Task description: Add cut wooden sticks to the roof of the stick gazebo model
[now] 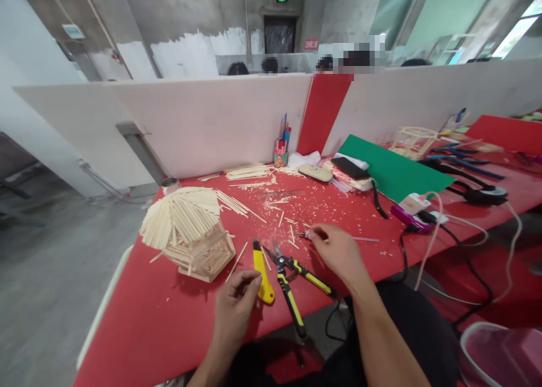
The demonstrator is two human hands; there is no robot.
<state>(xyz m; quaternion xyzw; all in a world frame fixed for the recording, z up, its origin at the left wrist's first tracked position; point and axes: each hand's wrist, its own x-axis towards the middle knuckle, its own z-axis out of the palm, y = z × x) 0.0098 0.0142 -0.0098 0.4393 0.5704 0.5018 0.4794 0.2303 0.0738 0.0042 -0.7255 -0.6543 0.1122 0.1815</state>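
Note:
My left hand is closed in a pinch beside a yellow box cutter; whatever its fingertips hold, if anything, is too small to make out. Farther right, my right hand pinches a small tool with a dark metal tip, pointing left; most of it is hidden by the fingers. A thin translucent stick shows just right of that hand. Between my hands lie yellow-and-black pruning shears, jaws apart and pointing away. At the left stands a small house of wooden sticks with a fanned stick roof.
Loose sticks and chips lie across the red table. Behind are a pen cup, an oval case and a green board. A purple power strip with cables sits right. A white partition bounds the back.

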